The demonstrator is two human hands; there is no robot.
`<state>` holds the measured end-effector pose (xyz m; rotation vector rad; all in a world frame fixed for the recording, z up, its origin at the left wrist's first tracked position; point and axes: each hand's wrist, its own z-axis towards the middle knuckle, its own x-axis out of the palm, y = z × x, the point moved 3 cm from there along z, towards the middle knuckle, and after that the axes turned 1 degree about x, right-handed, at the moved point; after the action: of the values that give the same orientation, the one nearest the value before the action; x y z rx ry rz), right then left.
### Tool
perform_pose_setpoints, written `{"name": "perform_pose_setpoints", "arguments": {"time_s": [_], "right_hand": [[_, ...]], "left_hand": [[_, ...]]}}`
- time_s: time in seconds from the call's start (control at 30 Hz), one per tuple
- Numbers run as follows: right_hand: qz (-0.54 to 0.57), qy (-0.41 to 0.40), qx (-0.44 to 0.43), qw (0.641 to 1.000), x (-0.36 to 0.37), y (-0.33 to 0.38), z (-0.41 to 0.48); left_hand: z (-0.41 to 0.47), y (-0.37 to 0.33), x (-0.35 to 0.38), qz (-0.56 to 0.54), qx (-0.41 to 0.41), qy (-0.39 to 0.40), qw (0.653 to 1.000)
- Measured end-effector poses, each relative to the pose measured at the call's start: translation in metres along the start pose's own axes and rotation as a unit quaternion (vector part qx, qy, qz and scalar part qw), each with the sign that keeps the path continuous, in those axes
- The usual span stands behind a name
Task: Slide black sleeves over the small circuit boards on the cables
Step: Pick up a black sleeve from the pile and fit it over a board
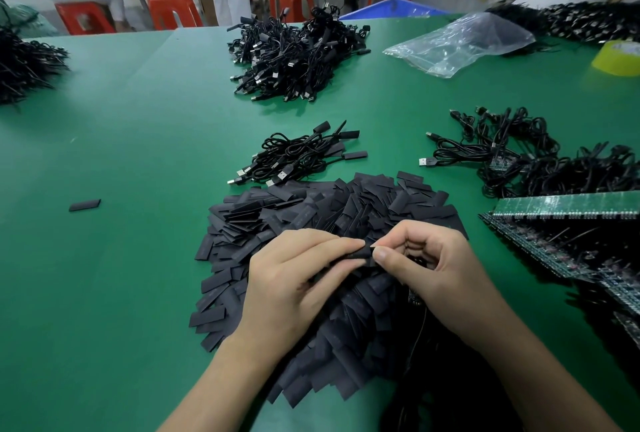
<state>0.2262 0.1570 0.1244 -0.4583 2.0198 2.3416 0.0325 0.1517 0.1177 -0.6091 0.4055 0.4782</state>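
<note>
A green tabletop [138, 126] stands in a workshop, red stools [173, 8] beyond its far edge. Left hand [287, 282] and right hand [433, 268] pinch one matte black sleeve [359, 254] over the sleeve pile [363, 199].

Bare left grip [291, 279], bare right grip [429, 268]; forearms [221, 379] unsleeved; nails [381, 253] short.

The left hand [287, 281] and right hand [434, 267] met on one sleeve [357, 255] above the sleeve pile [363, 203] at the table's [121, 126] near centre. A cable bundle [298, 154] lay just behind the pile, a larger cable heap [294, 53] farther back, circuit boards [568, 204] to the right.
</note>
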Motion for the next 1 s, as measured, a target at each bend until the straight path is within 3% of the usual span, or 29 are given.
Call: {"name": "perform_pose_setpoints", "arguments": {"time_s": [0.4,0.67,0.83,1.0], "right_hand": [[-0.036,-0.022,-0.016,0.999,0.003,0.002,-0.003],[0.034,-0.032,-0.003,0.999,0.002,-0.001,-0.002],[0.060,-0.025,0.006,0.998,0.004,-0.001,0.000],[0.067,-0.025,0.003,0.997,0.007,-0.001,-0.001]], "left_hand": [[0.000,0.001,0.001,0.005,0.019,0.006,1.000],[0.000,0.009,-0.005,-0.073,-0.158,-0.088,0.981],[-0.002,0.012,0.001,-0.153,-0.251,-0.096,0.951],[-0.003,0.009,0.009,-0.276,-0.347,-0.135,0.886]]}}
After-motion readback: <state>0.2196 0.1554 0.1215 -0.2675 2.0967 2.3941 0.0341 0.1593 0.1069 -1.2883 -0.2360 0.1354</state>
